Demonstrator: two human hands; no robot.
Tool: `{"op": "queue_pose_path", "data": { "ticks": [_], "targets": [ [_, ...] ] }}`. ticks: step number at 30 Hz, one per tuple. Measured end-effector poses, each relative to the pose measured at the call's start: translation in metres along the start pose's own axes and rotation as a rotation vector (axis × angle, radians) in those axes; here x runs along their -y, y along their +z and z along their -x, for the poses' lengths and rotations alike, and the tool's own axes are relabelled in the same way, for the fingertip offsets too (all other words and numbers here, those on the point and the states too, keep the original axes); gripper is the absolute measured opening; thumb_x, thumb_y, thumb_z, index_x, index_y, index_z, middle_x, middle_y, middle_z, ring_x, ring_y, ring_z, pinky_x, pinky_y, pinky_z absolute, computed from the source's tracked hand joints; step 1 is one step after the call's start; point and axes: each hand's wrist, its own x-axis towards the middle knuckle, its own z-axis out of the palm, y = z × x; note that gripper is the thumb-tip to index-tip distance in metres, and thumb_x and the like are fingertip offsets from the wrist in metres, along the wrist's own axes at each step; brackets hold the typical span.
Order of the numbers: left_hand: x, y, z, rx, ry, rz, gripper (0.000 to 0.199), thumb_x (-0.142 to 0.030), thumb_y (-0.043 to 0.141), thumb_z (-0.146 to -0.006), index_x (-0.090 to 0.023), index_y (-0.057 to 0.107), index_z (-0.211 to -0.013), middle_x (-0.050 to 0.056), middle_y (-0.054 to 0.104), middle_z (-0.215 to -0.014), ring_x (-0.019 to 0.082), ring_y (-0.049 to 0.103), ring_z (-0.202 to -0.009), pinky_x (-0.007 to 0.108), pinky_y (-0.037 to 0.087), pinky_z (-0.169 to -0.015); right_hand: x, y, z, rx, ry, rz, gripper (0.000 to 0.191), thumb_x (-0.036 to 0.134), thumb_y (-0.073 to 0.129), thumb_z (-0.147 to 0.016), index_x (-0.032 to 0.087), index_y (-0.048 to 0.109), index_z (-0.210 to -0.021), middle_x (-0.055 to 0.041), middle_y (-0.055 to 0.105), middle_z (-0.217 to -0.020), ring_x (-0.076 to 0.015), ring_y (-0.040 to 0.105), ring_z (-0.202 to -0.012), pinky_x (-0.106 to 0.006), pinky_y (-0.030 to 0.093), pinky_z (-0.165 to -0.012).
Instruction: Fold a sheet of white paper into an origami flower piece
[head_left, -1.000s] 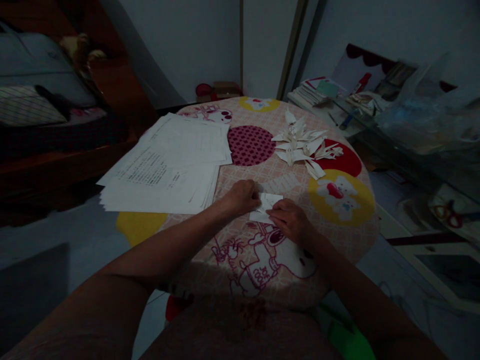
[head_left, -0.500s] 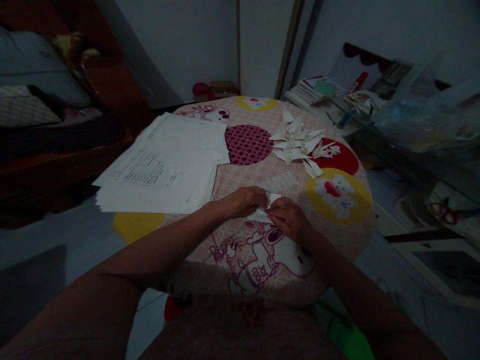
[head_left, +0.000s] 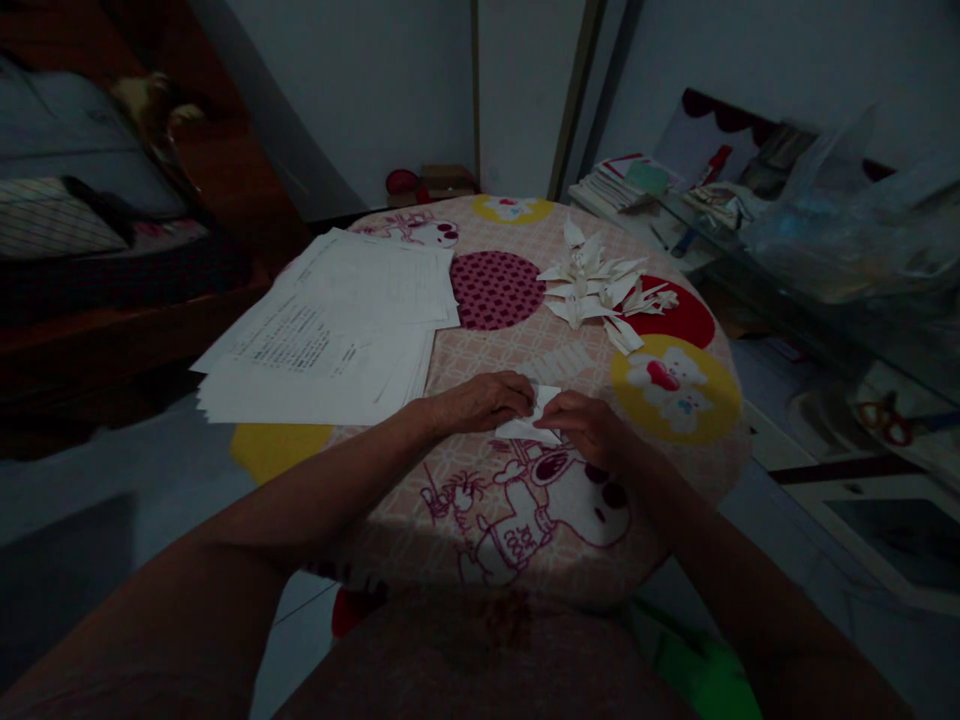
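A small folded piece of white paper (head_left: 517, 428) lies on the patterned tablecloth (head_left: 420, 500) between my hands. My left hand (head_left: 491, 398) is closed at the paper's left side, its fingertips pressed on it. From the right, my right hand (head_left: 589, 424) pinches the paper's right part with thumb and forefinger. Beyond the hands, at the back right of the table, sits a cluster of folded white paper cranes (head_left: 592, 285). To the left is a stack of printed paper sheets (head_left: 322, 340), the top ones overlapping unevenly.
A glass-topped side table (head_left: 795, 280) on the right bears a clear plastic bag (head_left: 832, 220), a pile of papers (head_left: 619, 180) and a red-capped item (head_left: 718, 160). Scissors (head_left: 892, 425) lie lower on that side. Wooden furniture (head_left: 217, 170) with cushions stands at the left.
My right hand has shifted slightly right and up along the paper, and more of the paper's middle shows. My left hand has stayed nearly in place.
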Motion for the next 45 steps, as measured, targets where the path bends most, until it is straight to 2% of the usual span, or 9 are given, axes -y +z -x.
{"op": "queue_pose_path", "data": {
  "ticks": [7,12,17,21,27,31,33,38,45],
  "targets": [
    [0.003,0.001,0.0,0.0,-0.005,0.023,0.021,-0.017,0.05,-0.094,-0.018,0.071,-0.09,0.011,0.069,-0.104,0.019,0.064,-0.1,0.031,0.05,-0.091,-0.003,0.005,-0.012,0.109,0.006,0.047,0.029,0.008,0.048,-0.091,0.017,0.075,-0.087,-0.0053,0.059,-0.081,-0.0152,0.056,-0.075,-0.026,0.047,-0.064],
    [0.002,0.0,0.0,-0.003,-0.024,0.03,0.021,-0.017,0.051,-0.093,-0.018,0.072,-0.093,0.011,0.069,-0.105,0.019,0.064,-0.1,0.033,0.051,-0.091,-0.004,-0.004,-0.007,0.15,-0.064,0.056,0.031,0.002,0.048,-0.086,0.017,0.076,-0.09,-0.0086,0.063,-0.089,-0.0179,0.059,-0.082,-0.031,0.051,-0.071],
    [0.001,0.0,0.0,-0.002,-0.028,0.039,0.022,-0.018,0.051,-0.094,-0.019,0.073,-0.093,0.012,0.069,-0.105,0.019,0.065,-0.098,0.034,0.052,-0.09,-0.002,-0.01,0.004,0.175,-0.053,0.072,0.032,-0.001,0.052,-0.081,0.018,0.076,-0.091,-0.0109,0.068,-0.102,-0.0214,0.063,-0.096,-0.037,0.054,-0.083],
    [0.003,0.001,0.0,0.008,-0.007,0.019,0.023,-0.019,0.049,-0.096,-0.017,0.073,-0.095,0.013,0.069,-0.105,0.02,0.064,-0.099,0.034,0.051,-0.09,0.001,-0.011,0.013,0.162,-0.033,0.077,0.036,-0.003,0.05,-0.08,0.018,0.076,-0.093,-0.0119,0.069,-0.111,-0.0221,0.063,-0.104,-0.039,0.055,-0.088],
    [0.003,0.001,0.0,-0.004,-0.02,0.045,0.022,-0.017,0.05,-0.095,-0.018,0.072,-0.094,0.012,0.069,-0.105,0.019,0.064,-0.1,0.033,0.051,-0.09,0.0,-0.009,0.026,0.112,-0.007,0.041,0.036,-0.004,0.051,-0.077,0.018,0.074,-0.093,-0.0126,0.067,-0.117,-0.0205,0.065,-0.104,-0.037,0.057,-0.085],
    [0.003,0.001,0.0,-0.004,-0.029,0.055,0.021,-0.018,0.052,-0.094,-0.019,0.072,-0.094,0.012,0.069,-0.106,0.019,0.064,-0.101,0.033,0.051,-0.091,-0.002,-0.01,0.029,0.024,0.022,-0.098,0.032,0.0,0.048,-0.081,0.021,0.071,-0.088,-0.0086,0.071,-0.113,-0.0182,0.068,-0.102,-0.037,0.058,-0.085],
    [0.002,0.0,0.0,-0.001,-0.032,0.057,0.02,-0.018,0.052,-0.094,-0.019,0.072,-0.094,0.012,0.069,-0.105,0.019,0.064,-0.1,0.032,0.051,-0.091,-0.001,-0.007,0.028,-0.045,0.05,-0.116,0.032,0.002,0.046,-0.084,0.021,0.071,-0.093,-0.0085,0.072,-0.111,-0.0183,0.069,-0.101,-0.038,0.058,-0.085],
    [0.002,-0.001,0.001,-0.01,-0.035,0.08,0.021,-0.018,0.051,-0.094,-0.018,0.072,-0.095,0.012,0.068,-0.107,0.019,0.064,-0.102,0.033,0.05,-0.093,0.011,0.011,0.024,-0.088,-0.024,0.059,0.037,0.005,0.045,-0.088,0.017,0.068,-0.114,-0.0147,0.072,-0.111,-0.0249,0.065,-0.107,-0.048,0.058,-0.091],
    [-0.002,0.004,0.0,-0.058,-0.143,0.12,0.012,-0.025,0.062,-0.089,-0.018,0.071,-0.092,0.009,0.066,-0.103,0.018,0.061,-0.1,0.033,0.049,-0.092,0.02,0.019,0.025,-0.048,-0.113,0.19,0.031,0.009,0.043,-0.095,0.007,0.066,-0.117,-0.0204,0.069,-0.111,-0.0279,0.062,-0.11,-0.052,0.057,-0.094]
  ]
}}
